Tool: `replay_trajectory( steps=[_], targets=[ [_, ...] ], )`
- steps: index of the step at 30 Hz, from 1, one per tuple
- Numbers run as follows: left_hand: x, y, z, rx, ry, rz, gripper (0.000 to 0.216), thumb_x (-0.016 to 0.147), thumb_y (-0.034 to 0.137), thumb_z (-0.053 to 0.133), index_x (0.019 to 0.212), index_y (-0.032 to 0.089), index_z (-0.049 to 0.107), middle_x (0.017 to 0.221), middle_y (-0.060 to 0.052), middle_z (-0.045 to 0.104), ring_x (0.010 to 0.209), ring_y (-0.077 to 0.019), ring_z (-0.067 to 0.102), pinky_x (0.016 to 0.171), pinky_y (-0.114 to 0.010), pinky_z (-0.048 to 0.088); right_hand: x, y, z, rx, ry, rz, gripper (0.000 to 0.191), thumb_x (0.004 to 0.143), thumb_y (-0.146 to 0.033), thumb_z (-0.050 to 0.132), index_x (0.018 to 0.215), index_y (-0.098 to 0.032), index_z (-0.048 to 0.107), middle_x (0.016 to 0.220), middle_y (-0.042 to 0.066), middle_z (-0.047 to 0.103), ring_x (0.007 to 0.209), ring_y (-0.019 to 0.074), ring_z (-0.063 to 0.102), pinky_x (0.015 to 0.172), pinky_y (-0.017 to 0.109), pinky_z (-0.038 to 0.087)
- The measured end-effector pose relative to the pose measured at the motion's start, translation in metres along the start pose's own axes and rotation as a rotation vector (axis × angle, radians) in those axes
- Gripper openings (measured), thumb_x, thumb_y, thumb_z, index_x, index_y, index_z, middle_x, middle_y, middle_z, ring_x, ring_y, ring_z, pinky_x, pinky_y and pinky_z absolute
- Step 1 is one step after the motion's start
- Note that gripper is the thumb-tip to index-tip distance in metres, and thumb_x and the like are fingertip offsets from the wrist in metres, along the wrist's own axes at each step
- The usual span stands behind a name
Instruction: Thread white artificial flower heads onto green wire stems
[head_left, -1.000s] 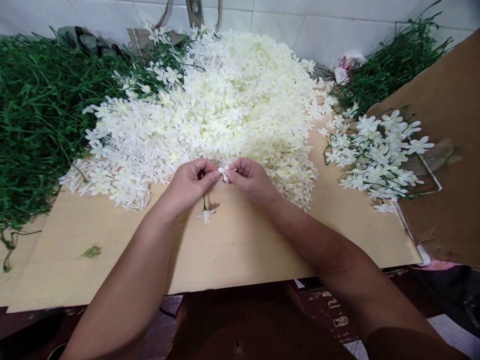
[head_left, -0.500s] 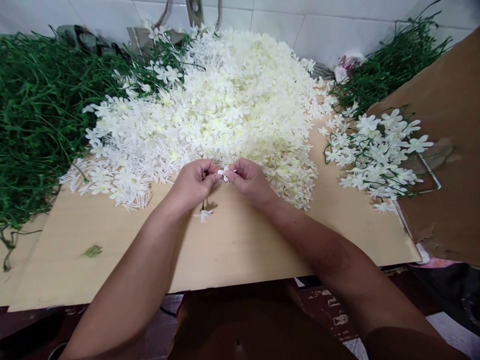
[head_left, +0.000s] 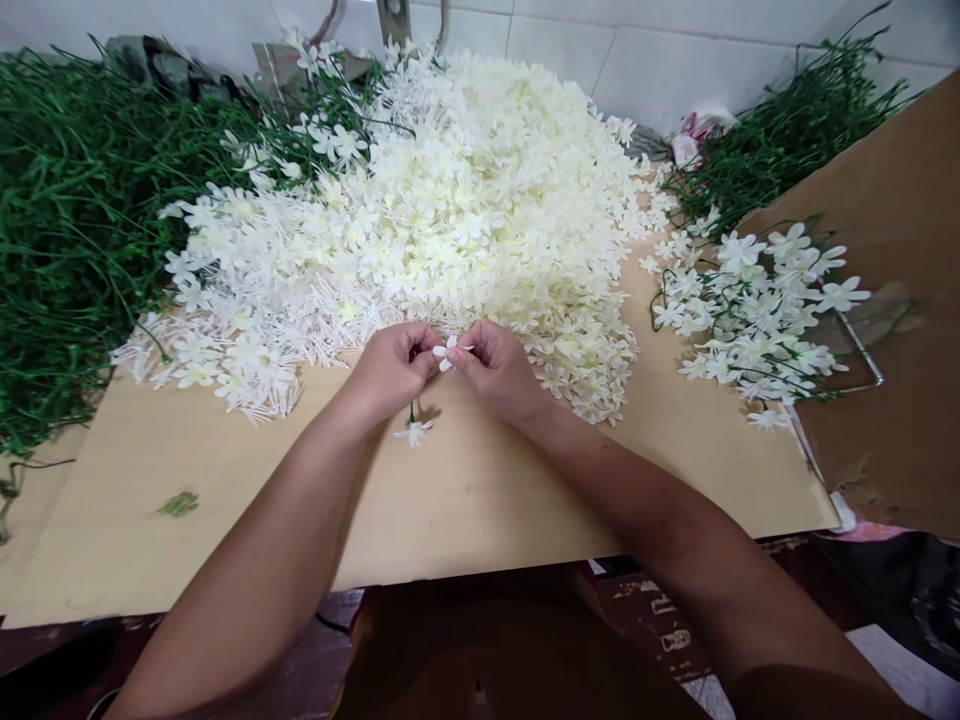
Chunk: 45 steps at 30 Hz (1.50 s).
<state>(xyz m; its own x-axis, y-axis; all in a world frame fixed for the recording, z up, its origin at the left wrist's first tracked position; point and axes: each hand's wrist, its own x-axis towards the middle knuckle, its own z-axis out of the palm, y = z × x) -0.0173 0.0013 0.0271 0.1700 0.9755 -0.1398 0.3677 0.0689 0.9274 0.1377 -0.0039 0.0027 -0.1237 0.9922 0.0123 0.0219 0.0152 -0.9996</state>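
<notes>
Both my hands meet at the front edge of a large heap of white artificial flowers (head_left: 480,200). Between my fingertips is a small white flower (head_left: 445,355). My right hand (head_left: 496,365) pinches it by thumb and fingers. My left hand (head_left: 397,365) is closed on a green stem, mostly hidden in the fingers; a second white flower (head_left: 414,432) hangs from its lower end, below the hand. Whether the flower at my fingertips is joined to that stem, I cannot tell.
Green stems (head_left: 82,220) are piled at the left, with another bunch (head_left: 795,140) at the back right. Several flowers on stems (head_left: 757,310) lie at the right beside a brown cardboard sheet (head_left: 892,320). A green scrap (head_left: 178,504) rests on the board (head_left: 480,510). Behind is a tiled wall.
The white flower at my fingertips has turned and tilted slightly. My hands stay close together, both still pinching; the view has shifted a little.
</notes>
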Motion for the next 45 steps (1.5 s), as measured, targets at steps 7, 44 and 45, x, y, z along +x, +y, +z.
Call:
replay_trajectory(
  steps=[7,44,45],
  targets=[
    [0.001,0.006,-0.002,-0.071,-0.03,0.01,0.02,0.072,0.033,0.067,0.064,0.018,0.056,0.054,0.004,0.048,0.051,-0.0094,0.038,0.051,-0.025,0.03,0.006,0.0,-0.004,0.266,-0.032,0.12,0.042,0.059,-0.048,0.085,0.07,-0.021,0.056,0.062,-0.005,0.061,0.061,0.009,0.052,0.061,0.026,0.041],
    [0.003,-0.002,0.016,-0.26,-0.125,0.137,0.049,0.077,0.064,0.063,0.06,0.02,0.049,0.058,0.002,0.04,0.056,-0.0122,0.033,0.056,-0.029,0.027,0.005,-0.003,-0.004,0.47,-0.1,0.157,0.05,0.051,-0.056,0.091,0.064,-0.02,0.059,0.06,-0.004,0.064,0.062,0.0098,0.058,0.07,0.027,0.05],
    [0.002,-0.001,0.016,-0.252,-0.122,0.134,0.05,0.076,0.064,0.064,0.06,0.02,0.048,0.058,0.002,0.04,0.057,-0.0123,0.034,0.057,-0.029,0.028,0.004,-0.002,-0.005,0.461,-0.095,0.166,0.05,0.051,-0.056,0.091,0.065,-0.02,0.059,0.061,-0.004,0.065,0.063,0.0096,0.059,0.07,0.027,0.049]
  ],
)
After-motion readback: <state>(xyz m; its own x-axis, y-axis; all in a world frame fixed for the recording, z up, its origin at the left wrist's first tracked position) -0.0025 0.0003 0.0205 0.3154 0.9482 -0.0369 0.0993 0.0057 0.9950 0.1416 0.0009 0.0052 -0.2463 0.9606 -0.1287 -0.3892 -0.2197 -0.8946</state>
